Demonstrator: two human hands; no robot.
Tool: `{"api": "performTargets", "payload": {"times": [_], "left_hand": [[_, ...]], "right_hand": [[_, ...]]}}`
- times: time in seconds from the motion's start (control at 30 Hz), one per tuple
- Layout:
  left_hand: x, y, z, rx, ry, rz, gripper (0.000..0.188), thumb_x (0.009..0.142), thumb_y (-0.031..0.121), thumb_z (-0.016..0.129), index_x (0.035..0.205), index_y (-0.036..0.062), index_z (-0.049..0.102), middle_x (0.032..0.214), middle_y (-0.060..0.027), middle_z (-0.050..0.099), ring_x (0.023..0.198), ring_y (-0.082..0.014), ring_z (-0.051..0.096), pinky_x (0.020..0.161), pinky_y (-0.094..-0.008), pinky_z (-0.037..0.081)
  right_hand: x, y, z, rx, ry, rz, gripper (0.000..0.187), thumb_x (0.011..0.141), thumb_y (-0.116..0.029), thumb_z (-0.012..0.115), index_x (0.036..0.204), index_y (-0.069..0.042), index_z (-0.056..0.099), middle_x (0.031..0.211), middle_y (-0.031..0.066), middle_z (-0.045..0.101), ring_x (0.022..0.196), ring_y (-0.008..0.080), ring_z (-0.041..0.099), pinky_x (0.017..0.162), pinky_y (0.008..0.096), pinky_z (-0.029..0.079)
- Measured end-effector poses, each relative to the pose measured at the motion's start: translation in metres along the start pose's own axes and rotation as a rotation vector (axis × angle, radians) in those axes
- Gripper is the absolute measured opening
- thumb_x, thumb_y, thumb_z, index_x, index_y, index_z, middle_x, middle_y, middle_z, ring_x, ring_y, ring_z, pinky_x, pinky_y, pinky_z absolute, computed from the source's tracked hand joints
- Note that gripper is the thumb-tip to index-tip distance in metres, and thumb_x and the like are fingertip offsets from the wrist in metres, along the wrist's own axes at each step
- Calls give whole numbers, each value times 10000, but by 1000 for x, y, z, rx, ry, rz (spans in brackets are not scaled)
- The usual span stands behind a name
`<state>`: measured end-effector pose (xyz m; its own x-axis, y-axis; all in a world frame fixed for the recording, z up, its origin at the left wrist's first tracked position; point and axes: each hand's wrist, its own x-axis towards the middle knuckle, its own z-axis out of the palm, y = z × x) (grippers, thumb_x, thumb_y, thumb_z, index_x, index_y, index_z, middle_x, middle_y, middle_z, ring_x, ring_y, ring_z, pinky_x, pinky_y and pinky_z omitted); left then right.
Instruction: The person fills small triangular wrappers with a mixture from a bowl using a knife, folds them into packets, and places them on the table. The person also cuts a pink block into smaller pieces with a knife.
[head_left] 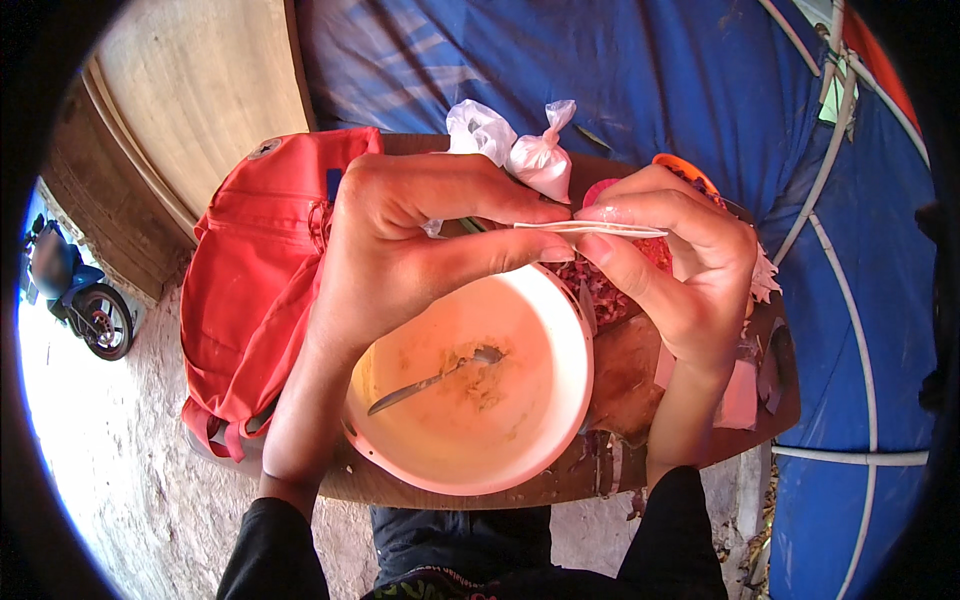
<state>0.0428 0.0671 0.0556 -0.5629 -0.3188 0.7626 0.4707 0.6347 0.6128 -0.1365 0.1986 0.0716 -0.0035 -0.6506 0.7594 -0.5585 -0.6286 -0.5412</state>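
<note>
Above the far rim of a large pale basin [535, 400], both hands pinch one thin white folded sheet [632, 231], seen nearly edge-on. My left hand [400, 235] grips its left part between thumb and fingers. From the other side my right hand [700, 250] is closed on it the same way, thumb underneath and fingers on top. What the sheet is made of, and whether anything lies inside the fold, I cannot tell. A metal spoon [428, 388] rests in the basin amid smears of yellowish-brown food.
Left of the basin lies a red backpack [260, 270] on the wooden table [440, 493]. Behind my hands are knotted plastic bags [540, 165] of white stuff. Chopped reddish-purple food [598, 292] and an orange-rimmed container [685, 168] sit to the right. Blue tarpaulin [640, 80] hangs beyond; a motorbike [75, 290] stands far left.
</note>
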Motion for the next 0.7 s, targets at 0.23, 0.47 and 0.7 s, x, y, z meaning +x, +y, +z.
{"api": "performTargets", "payload": {"times": [0.23, 0.47, 0.7], "left_hand": [[-1, 1, -2, 49, -24, 30, 134, 800, 1, 833, 932, 4, 808, 836, -71, 778, 809, -117, 728, 737, -251, 562], [-2, -2, 1, -132, 57, -53, 138, 819, -10, 825, 954, -13, 796, 867, -95, 776, 843, -136, 742, 780, -257, 579], [2, -11, -3, -73, 25, 102, 164, 807, -36, 819, 967, -10, 794, 911, -112, 770, 841, -144, 733, 750, -252, 572]], "right_hand": [[0, -2, 0, -32, -51, -25, 174, 788, 45, 812, 947, 38, 743, 911, 111, 740, 835, 173, 724, 777, 287, 553], [-2, 1, 3, 58, 74, 38, 189, 772, 55, 835, 935, 41, 741, 903, 118, 738, 824, 170, 715, 779, 276, 548], [-3, 2, 3, 19, 82, 9, 183, 769, 56, 839, 927, 39, 748, 915, 125, 738, 869, 174, 708, 821, 296, 548]]}}
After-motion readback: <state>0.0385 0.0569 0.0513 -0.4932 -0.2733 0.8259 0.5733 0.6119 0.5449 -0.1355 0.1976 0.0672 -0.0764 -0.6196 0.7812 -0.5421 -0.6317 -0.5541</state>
